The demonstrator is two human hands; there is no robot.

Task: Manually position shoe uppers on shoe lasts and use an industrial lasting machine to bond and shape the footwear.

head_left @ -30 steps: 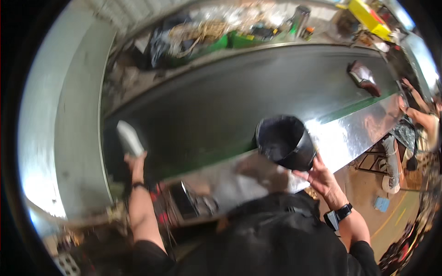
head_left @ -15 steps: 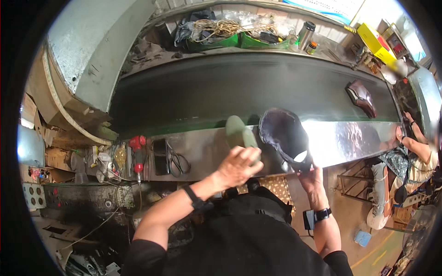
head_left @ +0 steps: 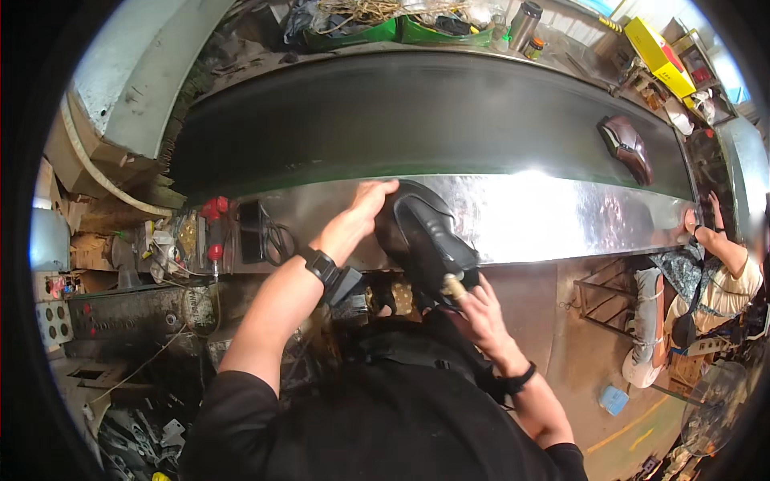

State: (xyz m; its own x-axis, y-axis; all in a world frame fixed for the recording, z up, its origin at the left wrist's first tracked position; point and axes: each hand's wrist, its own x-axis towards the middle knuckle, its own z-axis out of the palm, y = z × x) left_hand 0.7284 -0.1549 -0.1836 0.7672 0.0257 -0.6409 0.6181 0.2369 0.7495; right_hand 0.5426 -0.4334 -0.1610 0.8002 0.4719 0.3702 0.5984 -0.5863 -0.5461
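A black leather shoe (head_left: 425, 224) is tilted over the near edge of the metal ledge, its toe pointing away from me and its heel end toward my body. My left hand (head_left: 357, 216) is closed against the left side of the toe, fingertips partly hidden. At the heel end my right hand (head_left: 485, 317) grips the shoe, some of its fingers out of sight behind it. A small pale yellowish piece (head_left: 454, 287) shows at the shoe's opening, by my right fingers; I cannot make out what it is.
Beyond the metal ledge (head_left: 513, 216) runs a dark conveyor belt (head_left: 361, 120) carrying a brown shoe (head_left: 627, 150) at right. A red-handled power tool (head_left: 215, 228), a phone (head_left: 251, 232) and scissors (head_left: 279, 243) lie left. A co-worker (head_left: 726, 276) sits at far right.
The green foot-shaped form that my left hand held no longer shows. The black shoe has turned from opening up to toe away, and both hands are now on it. The view has shifted.
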